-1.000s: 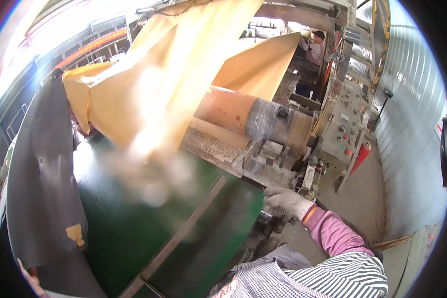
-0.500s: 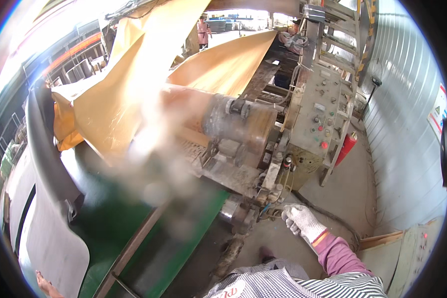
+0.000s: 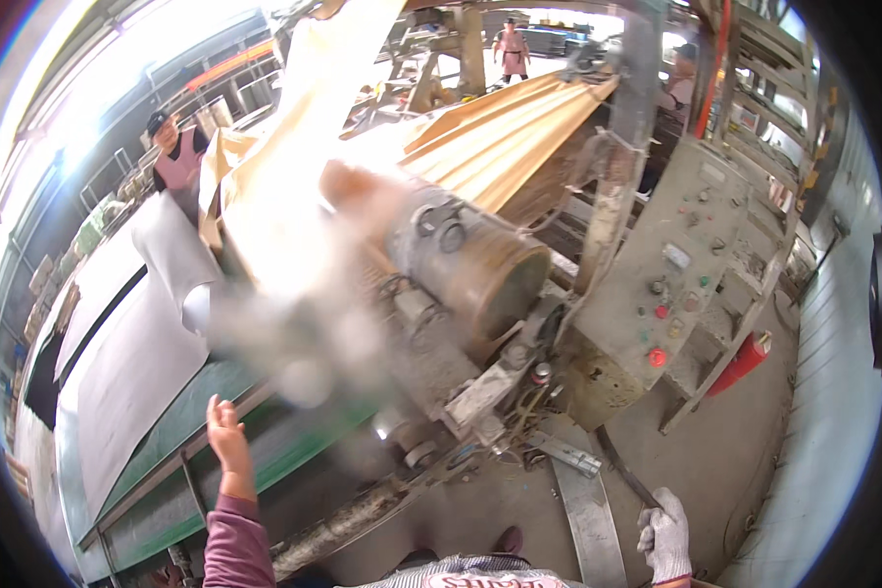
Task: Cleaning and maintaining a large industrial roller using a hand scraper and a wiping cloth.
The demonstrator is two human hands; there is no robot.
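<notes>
My bare left hand (image 3: 227, 441) is raised with its fingers stretched out and nothing visible in them. In this view it overlaps the metal rail (image 3: 171, 463) along the green conveyor belt (image 3: 309, 438); I cannot tell whether they touch. A grey sheet (image 3: 152, 353) lies on the belt beyond it, its far end curled up. My right hand (image 3: 664, 534), in a pale knitted glove, is low at the right with fingers curled; what they hold, if anything, is hidden. Near it are a dark hose (image 3: 622, 470) and a long metal strip (image 3: 588, 510).
A large roller (image 3: 500, 284) stands ahead, with yellow-tan sheeting (image 3: 519, 147) behind. To its right are a control panel (image 3: 671, 265) with red buttons and a red cylinder (image 3: 740, 363). One co-worker (image 3: 178, 157) stands far left, another (image 3: 511, 51) at the back. A blur covers the middle.
My view has turned and shifted left. My left hand has come up from the lower left edge to the belt's rail. My right hand is lower and farther right. The grey sheet's curled end has moved.
</notes>
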